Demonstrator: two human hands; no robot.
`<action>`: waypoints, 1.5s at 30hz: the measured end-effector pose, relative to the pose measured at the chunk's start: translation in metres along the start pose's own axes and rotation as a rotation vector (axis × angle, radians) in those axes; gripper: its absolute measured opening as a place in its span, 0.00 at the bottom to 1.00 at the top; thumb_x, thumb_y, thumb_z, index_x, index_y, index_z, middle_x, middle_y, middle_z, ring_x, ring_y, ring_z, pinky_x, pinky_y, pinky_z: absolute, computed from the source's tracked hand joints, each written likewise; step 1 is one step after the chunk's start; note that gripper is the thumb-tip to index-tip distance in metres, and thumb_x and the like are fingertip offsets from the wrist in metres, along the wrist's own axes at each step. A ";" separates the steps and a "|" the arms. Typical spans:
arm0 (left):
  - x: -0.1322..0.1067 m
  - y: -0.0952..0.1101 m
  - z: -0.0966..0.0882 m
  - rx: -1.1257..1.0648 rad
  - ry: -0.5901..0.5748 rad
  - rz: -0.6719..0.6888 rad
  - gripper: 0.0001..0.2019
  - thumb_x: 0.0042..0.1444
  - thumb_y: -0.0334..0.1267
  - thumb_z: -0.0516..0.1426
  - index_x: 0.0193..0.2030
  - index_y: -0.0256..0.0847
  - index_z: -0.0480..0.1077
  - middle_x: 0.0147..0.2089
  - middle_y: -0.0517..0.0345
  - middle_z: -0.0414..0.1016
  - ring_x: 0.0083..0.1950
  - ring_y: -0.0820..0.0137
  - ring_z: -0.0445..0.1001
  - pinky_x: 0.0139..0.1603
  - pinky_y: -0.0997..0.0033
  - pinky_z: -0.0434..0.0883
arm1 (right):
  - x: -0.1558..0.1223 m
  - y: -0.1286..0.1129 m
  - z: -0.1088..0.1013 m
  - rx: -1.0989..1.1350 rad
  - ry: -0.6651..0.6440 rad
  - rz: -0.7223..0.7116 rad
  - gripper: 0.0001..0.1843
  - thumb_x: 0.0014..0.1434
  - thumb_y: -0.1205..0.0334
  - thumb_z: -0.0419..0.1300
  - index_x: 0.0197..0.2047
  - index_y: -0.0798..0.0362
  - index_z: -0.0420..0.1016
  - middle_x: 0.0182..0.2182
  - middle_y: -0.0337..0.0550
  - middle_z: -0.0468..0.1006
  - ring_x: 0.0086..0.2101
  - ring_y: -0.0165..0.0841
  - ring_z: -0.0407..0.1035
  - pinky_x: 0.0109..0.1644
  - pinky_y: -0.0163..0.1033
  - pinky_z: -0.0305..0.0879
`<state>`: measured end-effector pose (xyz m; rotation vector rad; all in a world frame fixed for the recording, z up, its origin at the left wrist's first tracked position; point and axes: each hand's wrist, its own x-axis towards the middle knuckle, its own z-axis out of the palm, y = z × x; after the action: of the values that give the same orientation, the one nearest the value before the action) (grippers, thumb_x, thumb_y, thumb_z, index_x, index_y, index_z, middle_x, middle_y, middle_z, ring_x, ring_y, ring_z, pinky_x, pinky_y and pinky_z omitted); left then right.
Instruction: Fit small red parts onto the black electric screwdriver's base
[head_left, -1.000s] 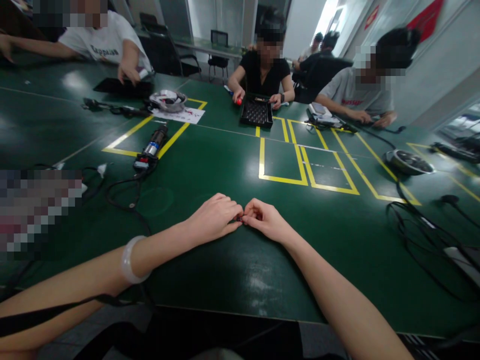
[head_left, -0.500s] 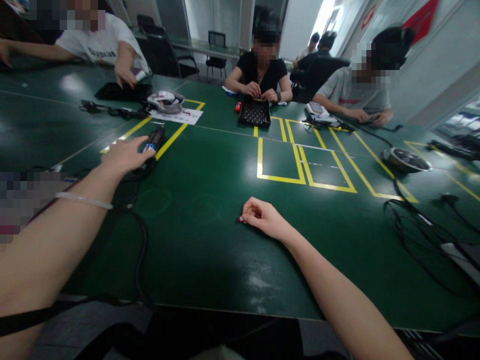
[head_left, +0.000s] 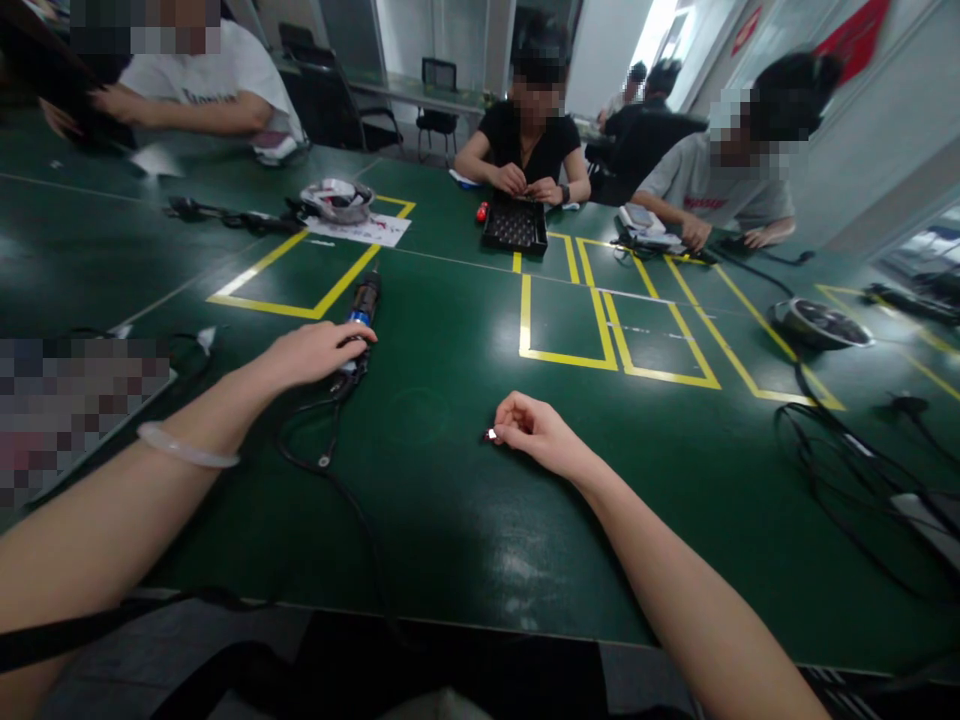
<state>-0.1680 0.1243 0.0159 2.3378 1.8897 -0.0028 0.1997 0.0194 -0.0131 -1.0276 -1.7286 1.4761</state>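
Note:
My left hand [head_left: 315, 352] is closed round the rear of a black corded power screwdriver [head_left: 361, 304] with a blue band, which lies on the green table [head_left: 465, 500] and points away from me. Its black cable [head_left: 337, 470] trails back toward the table's near edge. My right hand [head_left: 536, 432] rests on the table in a pinch, holding a tiny dark part with a bright glint [head_left: 490, 435] at its fingertips. A pale bangle sits on my left wrist.
Yellow tape rectangles [head_left: 592, 320] mark the table. A black tray [head_left: 514, 224] lies before a person in black opposite. A round metal dish [head_left: 337, 200] sits far left, a fan-like disc [head_left: 819, 324] at right, and cables [head_left: 847, 470] at right. Other people sit around the table.
My left hand left the right hand, reached out to the screwdriver at far left, and has drawn it nearer and toward the middle. My right hand has stayed put with its pinch.

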 end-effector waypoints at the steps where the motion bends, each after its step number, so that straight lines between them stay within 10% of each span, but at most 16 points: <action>1: -0.006 0.014 0.003 0.008 -0.022 0.000 0.27 0.68 0.57 0.44 0.64 0.52 0.70 0.54 0.52 0.76 0.49 0.59 0.75 0.51 0.64 0.69 | 0.000 0.000 0.000 0.008 0.003 0.004 0.08 0.57 0.61 0.64 0.37 0.53 0.69 0.28 0.37 0.76 0.28 0.27 0.67 0.33 0.33 0.62; 9: -0.049 0.133 0.010 -0.013 -0.112 0.157 0.24 0.69 0.55 0.41 0.65 0.59 0.65 0.54 0.50 0.75 0.51 0.53 0.77 0.50 0.54 0.71 | -0.001 0.000 -0.001 -0.002 0.027 0.024 0.08 0.56 0.60 0.64 0.36 0.53 0.70 0.29 0.38 0.77 0.28 0.27 0.68 0.33 0.34 0.62; 15: -0.064 0.177 0.018 0.009 -0.087 0.284 0.23 0.70 0.51 0.41 0.66 0.57 0.64 0.48 0.50 0.76 0.46 0.54 0.79 0.44 0.57 0.73 | -0.002 0.002 -0.006 -0.077 0.034 0.057 0.08 0.55 0.60 0.64 0.34 0.53 0.69 0.26 0.37 0.76 0.25 0.27 0.64 0.30 0.33 0.58; 45: -0.067 0.170 0.026 0.100 -0.045 0.430 0.25 0.72 0.48 0.38 0.71 0.53 0.59 0.47 0.49 0.76 0.42 0.58 0.78 0.44 0.60 0.71 | -0.004 -0.003 0.023 -0.265 0.129 0.024 0.05 0.60 0.63 0.58 0.35 0.49 0.63 0.22 0.31 0.69 0.24 0.29 0.65 0.32 0.35 0.59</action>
<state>-0.0151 0.0213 0.0136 2.7358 1.3614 -0.1065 0.1819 0.0048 -0.0138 -1.2544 -1.8563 1.1879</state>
